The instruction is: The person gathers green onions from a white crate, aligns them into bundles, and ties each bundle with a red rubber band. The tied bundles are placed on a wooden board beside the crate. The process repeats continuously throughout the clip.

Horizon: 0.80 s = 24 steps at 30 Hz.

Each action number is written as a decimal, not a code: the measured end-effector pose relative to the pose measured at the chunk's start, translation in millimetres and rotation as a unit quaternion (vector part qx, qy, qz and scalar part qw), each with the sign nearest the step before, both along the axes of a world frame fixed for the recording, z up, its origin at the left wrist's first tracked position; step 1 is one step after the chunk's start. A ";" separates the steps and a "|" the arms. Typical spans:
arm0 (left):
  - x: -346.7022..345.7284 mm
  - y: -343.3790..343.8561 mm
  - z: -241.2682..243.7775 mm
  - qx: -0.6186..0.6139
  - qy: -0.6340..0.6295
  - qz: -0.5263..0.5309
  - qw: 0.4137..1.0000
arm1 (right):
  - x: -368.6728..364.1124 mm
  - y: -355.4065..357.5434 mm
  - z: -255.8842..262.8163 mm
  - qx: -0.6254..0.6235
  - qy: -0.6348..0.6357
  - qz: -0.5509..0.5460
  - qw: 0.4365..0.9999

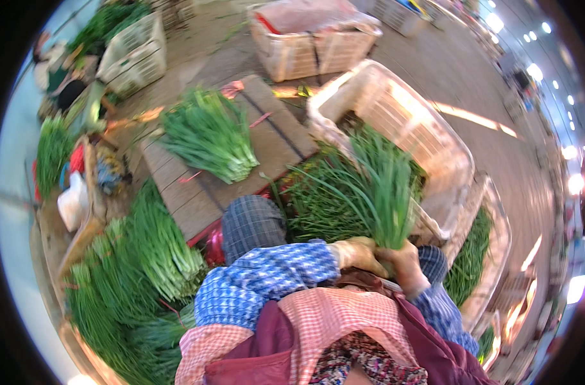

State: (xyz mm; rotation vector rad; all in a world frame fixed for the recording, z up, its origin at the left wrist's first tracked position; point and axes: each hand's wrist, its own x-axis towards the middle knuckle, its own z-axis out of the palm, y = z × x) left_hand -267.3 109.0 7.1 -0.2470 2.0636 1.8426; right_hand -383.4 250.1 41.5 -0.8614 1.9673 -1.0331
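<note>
A bunch of long green chives (pixel 388 202) stands upright over my lap, its leaves pointing away from me. My right hand (pixel 405 264) is closed around the base of this bunch. At its lower left, my left hand (pixel 362 255) touches or nearly touches the stem ends; its fingers are partly hidden, so its hold is unclear. In front of me, to the left, a larger chive bunch (pixel 210 134) lies on a wooden board (pixel 172 190) with a dark strap and pink ties. Loose chives (pixel 321 207) are heaped between the board and my hands.
A tilted white plastic crate (pixel 413 115) holds greens ahead right. Tied chive bunches (pixel 153 245) are piled at my left. Another crate (pixel 499 264) with greens sits at right, and a strapped crate (pixel 292 55) stands beyond. A person (pixel 71 91) is at upper left.
</note>
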 end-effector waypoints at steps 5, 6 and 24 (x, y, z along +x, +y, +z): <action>32.7 -10.2 43.8 0.367 0.244 0.148 0.885 | 41.6 -9.9 72.5 -0.020 0.012 -0.015 1.000; 43.2 -15.0 49.2 0.414 0.240 0.191 0.857 | 53.6 -21.1 81.0 -0.018 0.014 -0.021 1.000; 258.5 -398.1 10.4 -0.005 0.177 0.897 0.404 | 154.4 -423.5 -60.4 0.182 0.228 0.381 0.877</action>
